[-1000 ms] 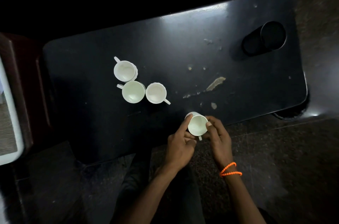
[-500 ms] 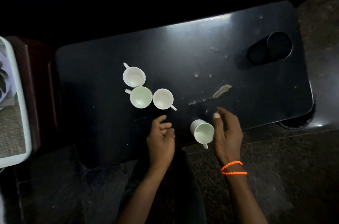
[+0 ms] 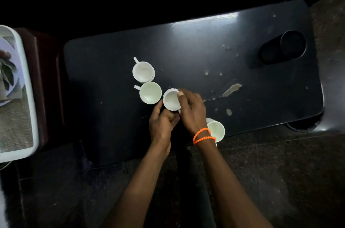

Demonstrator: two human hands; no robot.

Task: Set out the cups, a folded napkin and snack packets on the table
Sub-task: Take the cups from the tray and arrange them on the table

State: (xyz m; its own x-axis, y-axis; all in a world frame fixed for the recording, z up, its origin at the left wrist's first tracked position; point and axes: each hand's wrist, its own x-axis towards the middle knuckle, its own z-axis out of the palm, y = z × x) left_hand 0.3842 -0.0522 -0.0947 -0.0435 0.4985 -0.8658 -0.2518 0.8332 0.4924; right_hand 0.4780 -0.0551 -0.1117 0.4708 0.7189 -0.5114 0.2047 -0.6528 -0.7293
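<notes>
Several white handled cups stand on the black table [image 3: 205, 41]. One cup [image 3: 142, 71] is farthest, a second cup [image 3: 150, 92] sits just in front of it, and a third cup [image 3: 170, 99] is beside that one. My right hand [image 3: 193, 111] grips the third cup, thumb over its rim. From the near side, my left hand [image 3: 163, 124] pinches it by the handle. A fourth cup [image 3: 216, 129] stands alone at the table's front edge, partly hidden by my right wrist. No napkin or snack packet lies on the table.
A white tray [image 3: 28, 97] holding a plate and a woven mat rests on a brown stool at the left. A black cylindrical holder [image 3: 283, 47] lies at the table's far right. Chipped patches [image 3: 231, 89] mark the tabletop. Dark stone floor surrounds the table.
Both hands left the cup at the front edge and moved up to the third cup in the cluster, taking hold of it. The view shifted slightly.
</notes>
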